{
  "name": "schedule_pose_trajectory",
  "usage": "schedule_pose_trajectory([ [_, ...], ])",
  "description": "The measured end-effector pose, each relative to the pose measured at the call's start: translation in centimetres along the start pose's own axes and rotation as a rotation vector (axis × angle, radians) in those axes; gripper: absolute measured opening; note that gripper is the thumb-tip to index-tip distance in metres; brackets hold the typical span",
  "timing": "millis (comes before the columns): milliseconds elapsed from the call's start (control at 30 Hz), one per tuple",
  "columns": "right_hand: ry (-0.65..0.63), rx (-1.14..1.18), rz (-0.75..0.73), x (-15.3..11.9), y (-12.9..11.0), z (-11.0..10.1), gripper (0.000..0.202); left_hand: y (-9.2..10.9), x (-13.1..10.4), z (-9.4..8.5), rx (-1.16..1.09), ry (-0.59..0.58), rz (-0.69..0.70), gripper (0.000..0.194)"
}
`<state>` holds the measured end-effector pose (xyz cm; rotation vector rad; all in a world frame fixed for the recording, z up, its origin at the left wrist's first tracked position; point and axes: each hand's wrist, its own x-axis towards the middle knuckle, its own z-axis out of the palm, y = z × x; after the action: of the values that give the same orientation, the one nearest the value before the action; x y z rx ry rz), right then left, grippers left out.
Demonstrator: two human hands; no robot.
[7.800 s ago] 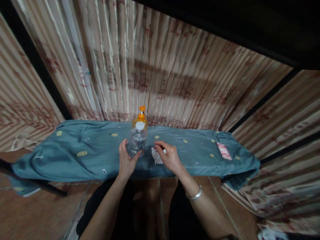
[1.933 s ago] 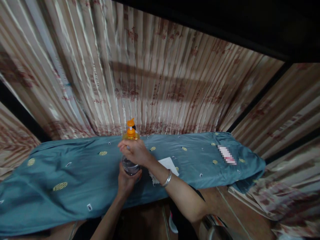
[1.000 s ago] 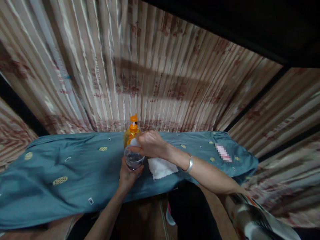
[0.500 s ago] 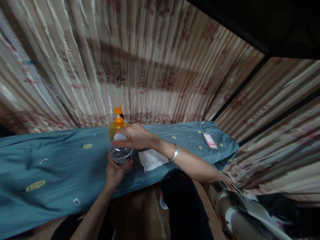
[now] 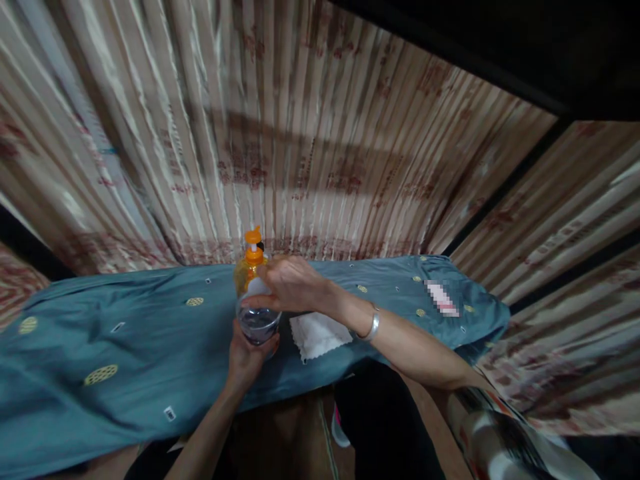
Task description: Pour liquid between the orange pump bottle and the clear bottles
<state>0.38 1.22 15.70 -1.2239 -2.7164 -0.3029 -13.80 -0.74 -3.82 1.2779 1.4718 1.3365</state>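
At the clear bottle, hands close together

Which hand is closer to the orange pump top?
Right. Right hand: on the white cap, just below the pump top in view. Left hand: lower, around the clear bottle.

A blue-green tablecloth is printed with yellow ovals and white rectangles. The clear bottle has a white cap; the yellow bottle has an orange pump. The napkin is plain white, the curtain beige patterned in dark red, the bracelet silver, the trousers black.
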Motion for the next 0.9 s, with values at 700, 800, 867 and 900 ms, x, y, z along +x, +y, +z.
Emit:
schedule_pose_trajectory([
  [700, -0.103, -0.047, -0.012, 0.7, -1.2, -1.3, 0.033, -0.6, -0.3, 0.2, -0.074, -0.022, 0.074, 0.070],
  [800, -0.134, -0.008, -0.040, 0.8, -1.2, -2.0, 0.022, -0.5, -0.4, 0.3, -0.076, -0.013, 0.062, 0.064],
  [867, -0.177, 0.015, -0.064, 0.8, -1.1, -2.6, 0.022, -0.5, -0.3, 0.4, -0.071, -0.011, 0.054, 0.053],
  [900, -0.197, 0.028, -0.078, 0.9, -1.0, -2.9, 0.023, -0.5, -0.3, 0.4, -0.068, -0.011, 0.051, 0.048],
])
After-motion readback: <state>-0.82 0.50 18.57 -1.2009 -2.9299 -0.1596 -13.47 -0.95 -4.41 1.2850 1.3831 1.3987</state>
